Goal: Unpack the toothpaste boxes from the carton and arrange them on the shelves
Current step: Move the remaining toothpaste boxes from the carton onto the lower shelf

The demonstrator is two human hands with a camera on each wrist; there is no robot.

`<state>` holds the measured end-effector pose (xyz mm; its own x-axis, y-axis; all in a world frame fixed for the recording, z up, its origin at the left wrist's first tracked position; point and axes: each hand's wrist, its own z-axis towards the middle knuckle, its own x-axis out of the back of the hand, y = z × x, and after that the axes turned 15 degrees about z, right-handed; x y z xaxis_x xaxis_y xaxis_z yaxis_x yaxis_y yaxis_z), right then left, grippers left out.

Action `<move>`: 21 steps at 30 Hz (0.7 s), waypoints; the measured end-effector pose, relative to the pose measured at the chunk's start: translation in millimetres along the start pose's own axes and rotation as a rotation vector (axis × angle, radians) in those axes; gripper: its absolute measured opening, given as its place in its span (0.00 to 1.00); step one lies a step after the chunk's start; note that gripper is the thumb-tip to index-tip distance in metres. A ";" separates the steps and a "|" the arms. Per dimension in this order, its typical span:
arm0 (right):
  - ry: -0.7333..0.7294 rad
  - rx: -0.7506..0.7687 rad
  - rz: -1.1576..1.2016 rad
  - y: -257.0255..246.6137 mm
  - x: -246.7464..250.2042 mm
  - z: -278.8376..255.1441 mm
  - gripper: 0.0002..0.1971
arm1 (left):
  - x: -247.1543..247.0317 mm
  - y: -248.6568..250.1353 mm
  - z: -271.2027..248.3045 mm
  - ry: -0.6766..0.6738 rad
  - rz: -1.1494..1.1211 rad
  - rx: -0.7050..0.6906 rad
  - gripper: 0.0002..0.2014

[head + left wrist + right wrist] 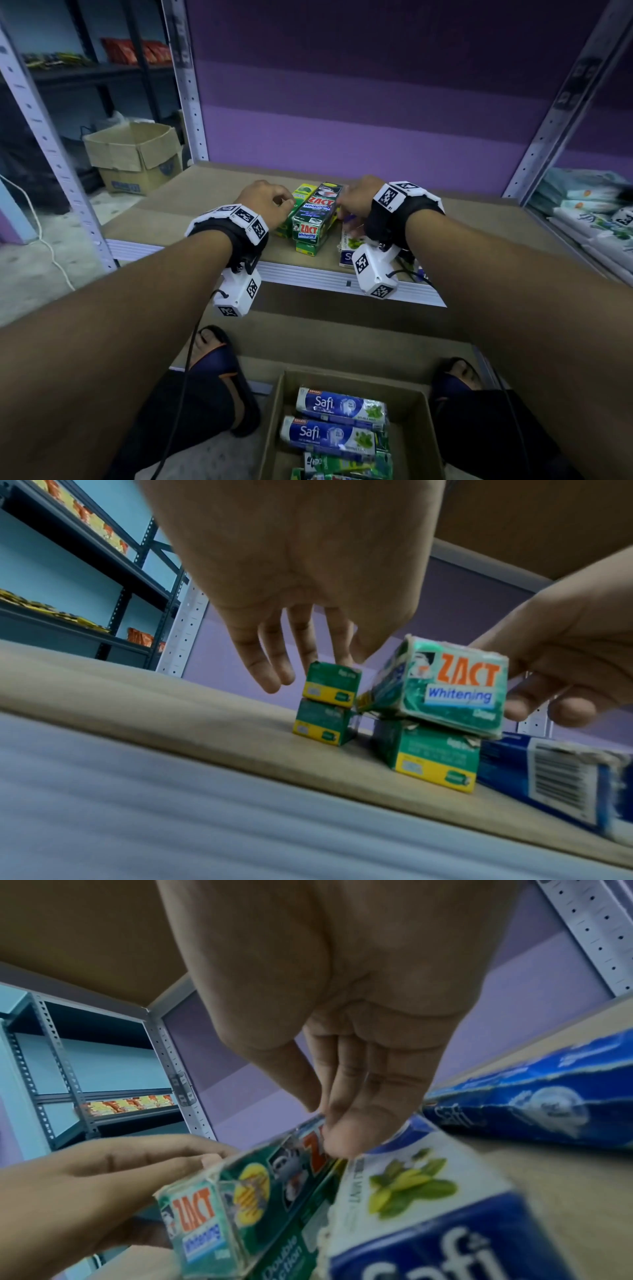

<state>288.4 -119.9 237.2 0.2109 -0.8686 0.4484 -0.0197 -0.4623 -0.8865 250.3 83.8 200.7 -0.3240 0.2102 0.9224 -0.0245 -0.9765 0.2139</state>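
At the centre of the head view, the left hand (265, 202) and right hand (356, 198) hold a ZACT Whitening box (317, 214) from either side, fingers curled against it, atop a green-and-yellow box (435, 756) on the shelf (191, 205). The carton (416, 411) (lower centre) holds Safi boxes (340, 407).

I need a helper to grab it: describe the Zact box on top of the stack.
On the brown shelf, between the two hands, sit green toothpaste boxes. The Zact Whitening box lies uppermost, tilted, and alone shows orange ZACT lettering; the boxes under and beside it show green-and-yellow ends.
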 end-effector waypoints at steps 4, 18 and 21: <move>-0.033 0.063 -0.123 -4.4 14.8 -27.8 0.16 | 20.1 9.7 -9.3 0.008 0.020 -0.037 0.12; -0.147 0.072 -0.250 6.6 61.7 -125.0 0.10 | 75.5 53.2 -72.9 -0.313 -0.115 -0.194 0.06; -0.191 0.038 -0.283 12.9 65.2 -137.6 0.11 | 80.7 60.1 -85.0 -0.349 -0.148 -0.225 0.04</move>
<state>167.4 -207.0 270.7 0.3823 -0.6558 0.6509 0.1018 -0.6703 -0.7351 142.3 38.1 260.6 0.0363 0.3144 0.9486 -0.2646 -0.9123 0.3125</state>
